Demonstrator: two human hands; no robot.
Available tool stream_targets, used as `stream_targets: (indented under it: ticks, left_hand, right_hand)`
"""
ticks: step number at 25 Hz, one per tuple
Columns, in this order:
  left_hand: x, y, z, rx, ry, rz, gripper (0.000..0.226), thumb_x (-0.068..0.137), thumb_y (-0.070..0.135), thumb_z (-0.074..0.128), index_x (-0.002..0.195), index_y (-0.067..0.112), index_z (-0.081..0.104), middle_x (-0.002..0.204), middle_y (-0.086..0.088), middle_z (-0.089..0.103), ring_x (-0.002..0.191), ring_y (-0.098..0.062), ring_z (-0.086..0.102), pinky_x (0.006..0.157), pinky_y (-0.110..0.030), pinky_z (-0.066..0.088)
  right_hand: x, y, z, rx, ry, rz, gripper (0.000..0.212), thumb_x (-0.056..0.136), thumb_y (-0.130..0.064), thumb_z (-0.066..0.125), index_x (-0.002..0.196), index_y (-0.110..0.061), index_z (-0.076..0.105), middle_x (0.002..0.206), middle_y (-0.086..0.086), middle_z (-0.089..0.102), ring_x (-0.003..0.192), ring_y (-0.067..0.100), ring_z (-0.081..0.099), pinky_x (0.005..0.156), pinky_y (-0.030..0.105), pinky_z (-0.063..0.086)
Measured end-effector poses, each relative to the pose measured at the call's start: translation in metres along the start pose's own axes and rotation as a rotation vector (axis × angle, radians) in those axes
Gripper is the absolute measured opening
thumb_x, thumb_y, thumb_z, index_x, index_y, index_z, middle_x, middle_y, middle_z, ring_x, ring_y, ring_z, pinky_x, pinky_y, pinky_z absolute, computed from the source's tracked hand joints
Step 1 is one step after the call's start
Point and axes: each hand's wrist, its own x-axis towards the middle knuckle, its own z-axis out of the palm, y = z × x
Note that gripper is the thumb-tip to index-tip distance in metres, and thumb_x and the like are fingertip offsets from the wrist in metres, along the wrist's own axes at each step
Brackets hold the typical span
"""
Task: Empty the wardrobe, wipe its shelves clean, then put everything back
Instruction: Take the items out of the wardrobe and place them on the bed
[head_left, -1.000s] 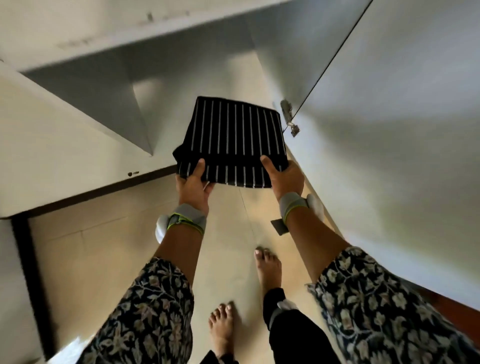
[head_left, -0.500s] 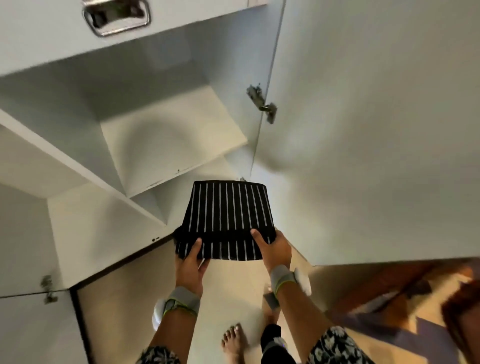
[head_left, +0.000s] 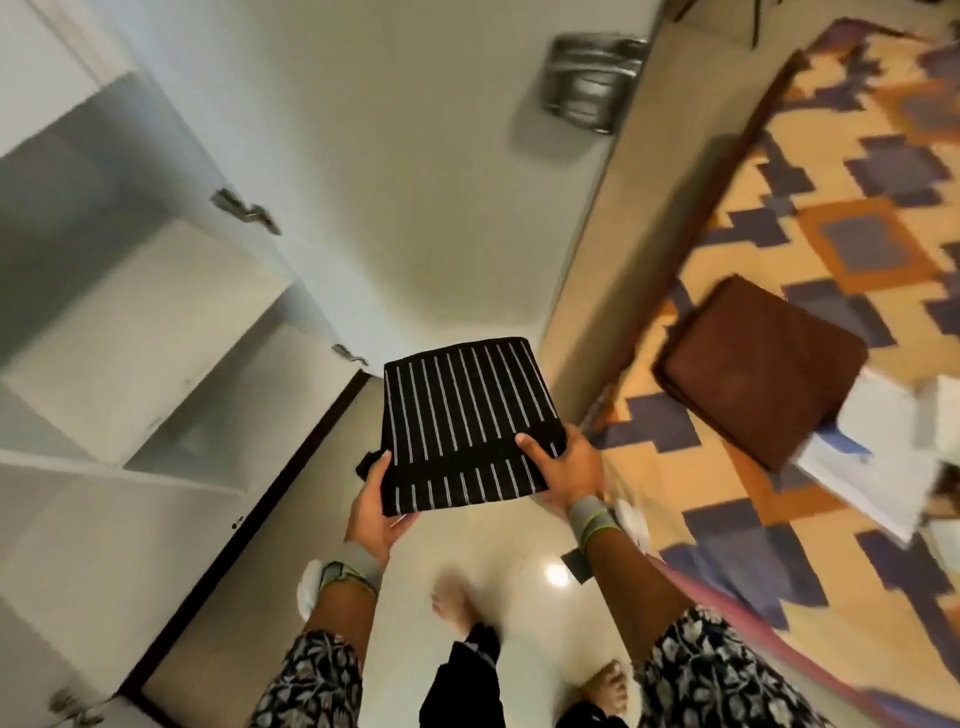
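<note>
A folded black cloth with thin white stripes (head_left: 462, 410) hangs flat in the air in front of me. My left hand (head_left: 376, 506) grips its near left corner, thumb on top. My right hand (head_left: 563, 465) holds the near right edge, thumb on top and fingers underneath. The white wardrobe (head_left: 130, 332) stands at my left with bare shelves showing. Its open door (head_left: 415, 171) swings out ahead of the cloth.
A bed with a patterned orange, blue and cream cover (head_left: 810, 312) lies to my right. On it sit a folded brown cloth (head_left: 758, 369) and white folded items (head_left: 878, 457). Glossy tiled floor (head_left: 519, 566) and my bare feet are below.
The cloth has come out of the lower wardrobe shelf and away from it, still gripped by both hands. My view has swung right, bringing the bed into sight.
</note>
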Motion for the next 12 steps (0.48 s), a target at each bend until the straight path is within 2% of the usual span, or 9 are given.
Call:
stream_targets:
  ticks: [4, 7, 10, 12]
  left_hand:
    - [-0.024, -0.049, 0.079, 0.359, -0.085, 0.039, 0.045, 0.080, 0.049, 0.068, 0.113, 0.021, 0.058, 0.110, -0.007, 0.064, 0.104, -0.026, 0.060, 0.090, -0.043, 0.051]
    - [-0.057, -0.111, 0.142, 0.514, -0.179, 0.183, 0.043, 0.085, 0.035, 0.067, 0.122, 0.015, 0.056, 0.108, -0.007, 0.065, 0.091, -0.022, 0.062, 0.079, -0.036, 0.052]
    - [-0.096, -0.185, 0.206, 0.638, -0.319, 0.256, 0.050, 0.088, 0.025, 0.065, 0.133, 0.010, 0.051, 0.122, -0.010, 0.060, 0.103, -0.028, 0.060, 0.092, -0.039, 0.048]
    - [-0.117, -0.234, 0.245, 0.697, -0.397, 0.243, 0.060, 0.081, 0.033, 0.072, 0.134, 0.014, 0.051, 0.127, -0.010, 0.059, 0.112, -0.030, 0.058, 0.099, -0.045, 0.045]
  right_hand:
    - [-0.017, 0.060, -0.092, 0.065, 0.091, 0.024, 0.055, 0.073, -0.051, 0.074, 0.113, -0.014, 0.061, 0.109, 0.004, 0.070, 0.101, 0.021, 0.065, 0.090, 0.033, 0.052]
    - [-0.043, 0.114, -0.171, 0.131, 0.190, 0.079, 0.056, 0.073, -0.053, 0.073, 0.112, -0.015, 0.059, 0.109, 0.003, 0.069, 0.101, 0.021, 0.065, 0.090, 0.036, 0.053]
    - [-0.077, 0.177, -0.260, 0.189, 0.333, 0.099, 0.059, 0.074, -0.053, 0.072, 0.117, -0.016, 0.058, 0.111, 0.001, 0.067, 0.103, 0.018, 0.064, 0.090, 0.030, 0.051]
    - [-0.101, 0.218, -0.314, 0.222, 0.438, 0.120, 0.055, 0.075, -0.051, 0.073, 0.114, -0.015, 0.059, 0.106, 0.001, 0.069, 0.096, 0.016, 0.066, 0.081, 0.022, 0.050]
